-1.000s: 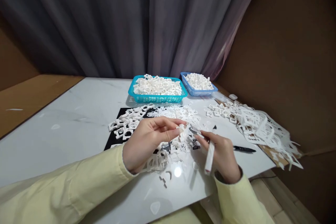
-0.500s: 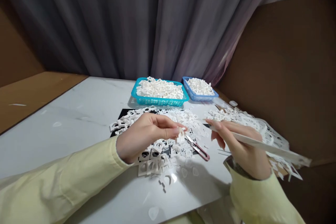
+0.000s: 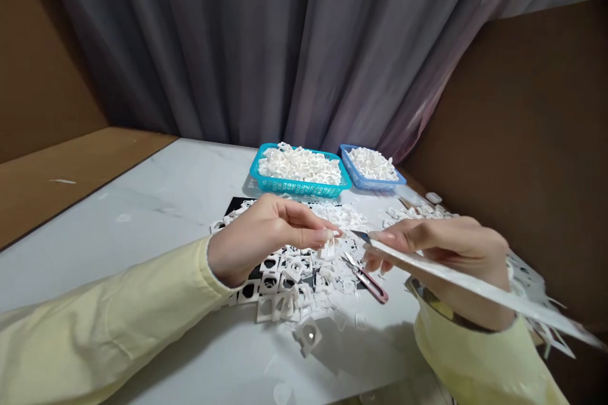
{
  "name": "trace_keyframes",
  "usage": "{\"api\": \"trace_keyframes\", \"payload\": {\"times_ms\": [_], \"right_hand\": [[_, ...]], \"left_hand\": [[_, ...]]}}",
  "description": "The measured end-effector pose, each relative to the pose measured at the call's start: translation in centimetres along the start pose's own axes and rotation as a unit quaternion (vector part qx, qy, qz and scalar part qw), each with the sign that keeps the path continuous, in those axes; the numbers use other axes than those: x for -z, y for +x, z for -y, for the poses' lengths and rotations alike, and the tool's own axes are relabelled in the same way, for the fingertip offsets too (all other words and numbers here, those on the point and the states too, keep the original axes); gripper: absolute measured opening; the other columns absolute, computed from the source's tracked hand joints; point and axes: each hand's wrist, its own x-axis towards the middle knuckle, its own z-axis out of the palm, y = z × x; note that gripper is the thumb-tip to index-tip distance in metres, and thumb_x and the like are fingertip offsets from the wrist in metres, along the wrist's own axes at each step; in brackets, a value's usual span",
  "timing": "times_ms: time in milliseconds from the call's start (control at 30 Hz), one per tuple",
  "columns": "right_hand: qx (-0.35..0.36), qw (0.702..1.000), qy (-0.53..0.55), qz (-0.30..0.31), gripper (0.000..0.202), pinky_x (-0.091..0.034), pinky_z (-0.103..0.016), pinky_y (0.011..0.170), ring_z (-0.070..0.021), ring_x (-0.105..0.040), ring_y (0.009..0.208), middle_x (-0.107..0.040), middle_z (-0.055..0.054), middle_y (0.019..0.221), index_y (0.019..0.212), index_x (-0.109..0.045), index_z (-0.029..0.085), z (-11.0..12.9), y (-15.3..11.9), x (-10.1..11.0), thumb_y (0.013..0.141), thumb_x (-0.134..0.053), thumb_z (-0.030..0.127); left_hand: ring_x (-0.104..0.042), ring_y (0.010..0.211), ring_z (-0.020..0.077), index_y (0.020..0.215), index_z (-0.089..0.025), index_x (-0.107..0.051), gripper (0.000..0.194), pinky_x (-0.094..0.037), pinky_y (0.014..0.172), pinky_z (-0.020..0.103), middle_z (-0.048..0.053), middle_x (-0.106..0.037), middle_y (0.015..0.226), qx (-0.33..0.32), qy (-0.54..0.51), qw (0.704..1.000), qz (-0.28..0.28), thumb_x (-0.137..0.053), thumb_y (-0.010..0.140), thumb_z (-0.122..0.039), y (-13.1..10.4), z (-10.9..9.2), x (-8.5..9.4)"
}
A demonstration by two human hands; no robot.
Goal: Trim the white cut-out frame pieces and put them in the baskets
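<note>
My left hand (image 3: 275,228) pinches a small white plastic piece (image 3: 327,249) between thumb and fingers above the pile. In my right hand (image 3: 446,243) is a craft knife (image 3: 460,277) with a long white handle. Its dark, narrow blade points left, close to the pinched piece; whether it touches cannot be made out. Below and between the hands, thread snips (image 3: 373,285) with a pinkish handle lie on the table. White frame-shaped plastic pieces (image 3: 270,281) with holes are heaped on a black mat under my left hand.
Behind the hands stand a teal basket (image 3: 304,188) and a blue basket (image 3: 380,185), both filled with white pieces. More white strips and scraps (image 3: 527,275) lie at the right, by a brown side panel (image 3: 551,133). A grey curtain (image 3: 237,44) hangs at the back.
The knife has moved left, bringing its blade near the piece in my left hand. A loose white piece now shows near the table's front. The whole view has shifted slightly.
</note>
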Motion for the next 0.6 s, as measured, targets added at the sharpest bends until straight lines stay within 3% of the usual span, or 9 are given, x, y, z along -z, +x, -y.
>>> {"api": "trace_keyframes", "payload": {"times_ms": [100, 233, 367, 500, 600], "right_hand": [[0.012, 0.999, 0.040, 0.023, 0.011, -0.051, -0.027, 0.039, -0.0160, -0.063, 0.046, -0.069, -0.003, 0.060, 0.062, -0.067, 0.018, -0.1, 0.2, -0.7, 0.073, -0.069, 0.016], [-0.037, 0.991, 0.126, 0.007, 0.011, -0.049, -0.024, 0.035, -0.0174, -0.065, 0.048, -0.069, -0.005, 0.064, 0.065, -0.064, 0.014, -0.4, 0.7, -1.1, 0.075, -0.066, 0.014], [-0.055, 0.983, 0.167, 0.042, 0.009, -0.054, -0.025, 0.039, -0.0231, -0.070, 0.067, -0.072, -0.008, 0.081, 0.067, -0.063, 0.015, -1.0, 1.0, -0.5, 0.075, -0.066, 0.014], [-0.019, 0.967, 0.224, 0.120, 0.011, -0.055, -0.026, 0.040, -0.0259, -0.070, 0.079, -0.072, -0.009, 0.089, 0.069, -0.062, 0.018, -2.0, 1.3, 0.6, 0.079, -0.064, 0.019], [0.017, 0.974, 0.200, 0.101, 0.013, -0.058, -0.027, 0.047, -0.0252, -0.070, 0.080, -0.073, -0.007, 0.086, 0.067, -0.062, 0.019, -2.4, 1.3, 0.7, 0.080, -0.063, 0.019]], "left_hand": [[-0.064, 0.084, 0.0238, 0.060, -0.018, -0.071, 0.008, -0.045, 0.075, 0.034, 0.008, -0.073, 0.092, 0.003, -0.003, 1.000, -0.002, -0.070, 0.067, -0.023, 0.0, 0.0, 0.0], [-0.063, 0.086, 0.0243, 0.060, -0.017, -0.070, 0.009, -0.045, 0.074, 0.034, 0.009, -0.072, 0.087, 0.010, -0.019, 1.000, -0.013, -0.071, 0.066, -0.024, 0.2, 0.1, 0.3], [-0.063, 0.083, 0.0226, 0.062, -0.016, -0.070, 0.011, -0.044, 0.074, 0.033, 0.007, -0.070, 0.077, 0.034, -0.013, 0.999, -0.012, -0.072, 0.066, -0.026, 0.5, 0.1, 0.6], [-0.063, 0.084, 0.0219, 0.064, -0.016, -0.070, 0.012, -0.043, 0.075, 0.032, 0.006, -0.069, 0.076, 0.039, -0.002, 0.999, -0.003, -0.073, 0.066, -0.027, 0.7, 0.1, 0.6], [-0.063, 0.086, 0.0216, 0.063, -0.016, -0.070, 0.012, -0.044, 0.077, 0.032, 0.006, -0.070, 0.080, 0.034, 0.004, 0.999, 0.004, -0.072, 0.067, -0.027, 0.6, 0.2, 0.6]]}}
